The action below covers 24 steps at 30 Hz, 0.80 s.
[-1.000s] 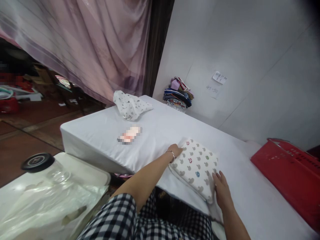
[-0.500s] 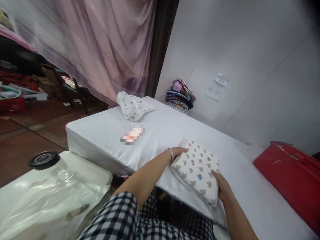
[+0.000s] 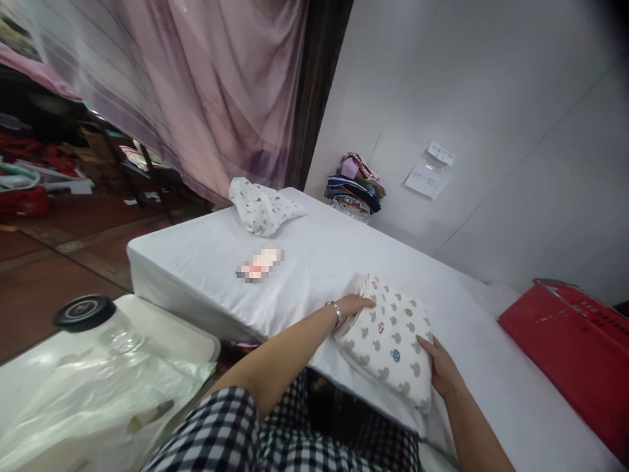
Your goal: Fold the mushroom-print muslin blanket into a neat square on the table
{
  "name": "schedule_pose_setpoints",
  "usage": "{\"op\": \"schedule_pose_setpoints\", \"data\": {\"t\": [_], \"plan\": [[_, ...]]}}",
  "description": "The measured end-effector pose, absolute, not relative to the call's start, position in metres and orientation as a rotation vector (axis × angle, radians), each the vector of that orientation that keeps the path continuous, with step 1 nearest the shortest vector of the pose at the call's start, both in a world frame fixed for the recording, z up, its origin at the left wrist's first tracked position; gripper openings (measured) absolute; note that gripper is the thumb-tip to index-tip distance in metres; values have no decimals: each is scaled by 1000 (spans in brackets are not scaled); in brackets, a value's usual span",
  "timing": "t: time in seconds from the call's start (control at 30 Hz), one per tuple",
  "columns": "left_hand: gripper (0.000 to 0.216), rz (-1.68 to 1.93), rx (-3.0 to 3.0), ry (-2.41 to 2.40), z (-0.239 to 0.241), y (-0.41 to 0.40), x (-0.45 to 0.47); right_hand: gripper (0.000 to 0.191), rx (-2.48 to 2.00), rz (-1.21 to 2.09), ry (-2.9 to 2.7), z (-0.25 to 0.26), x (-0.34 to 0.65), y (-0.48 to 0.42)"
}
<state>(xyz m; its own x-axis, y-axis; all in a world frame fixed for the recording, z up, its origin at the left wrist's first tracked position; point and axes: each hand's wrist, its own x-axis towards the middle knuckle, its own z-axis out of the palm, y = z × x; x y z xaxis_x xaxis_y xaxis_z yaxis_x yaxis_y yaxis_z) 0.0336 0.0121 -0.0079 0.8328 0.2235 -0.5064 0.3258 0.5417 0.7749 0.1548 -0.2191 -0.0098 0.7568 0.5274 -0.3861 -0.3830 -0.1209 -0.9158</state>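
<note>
A thick folded cloth (image 3: 390,344), white with grey, red and blue mushroom-like prints, lies near the front edge of the white-covered table (image 3: 314,252). My left hand (image 3: 354,305), with a bracelet at the wrist, grips its left edge, fingertips on top. At the right edge, my right hand (image 3: 439,364) holds the cloth with the thumb over it; its other fingers are mostly hidden. Farther back on the table is a crumpled white printed cloth (image 3: 264,206). Between them lies a blurred-out flat object (image 3: 260,265).
On the right stands a red plastic basket (image 3: 565,347). A pile of folded clothes (image 3: 354,187) rests by the wall. At left, a lidded jar (image 3: 111,328) and clear plastic bag (image 3: 98,400) sit on a white surface. A pink curtain (image 3: 230,85) hangs behind.
My left hand has slid slightly right, farther over the cloth's edge. The cloth has shifted a little, its layers now showing at the upper left corner. My right hand keeps its hold.
</note>
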Motion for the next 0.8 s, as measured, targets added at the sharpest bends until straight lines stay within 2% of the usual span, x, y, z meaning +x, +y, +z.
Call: {"op": "schedule_pose_setpoints", "data": {"t": [0.1,0.33,0.47,0.6,0.8], "plan": [[30,28,958,591,0,8,23,70,-1494,792,-163,-4,155,-214],[49,389,842,684,14,-9,1,71,-1581,797,-426,43,188,-172],[48,516,684,688,10,-24,5,69,-1814,556,-552,65,223,-130],[39,339,595,729,-8,-28,8,56,-1882,447,-631,50,220,-94],[29,362,584,711,-22,-29,7,43,-1981,394,-1106,-9,155,-79]]}}
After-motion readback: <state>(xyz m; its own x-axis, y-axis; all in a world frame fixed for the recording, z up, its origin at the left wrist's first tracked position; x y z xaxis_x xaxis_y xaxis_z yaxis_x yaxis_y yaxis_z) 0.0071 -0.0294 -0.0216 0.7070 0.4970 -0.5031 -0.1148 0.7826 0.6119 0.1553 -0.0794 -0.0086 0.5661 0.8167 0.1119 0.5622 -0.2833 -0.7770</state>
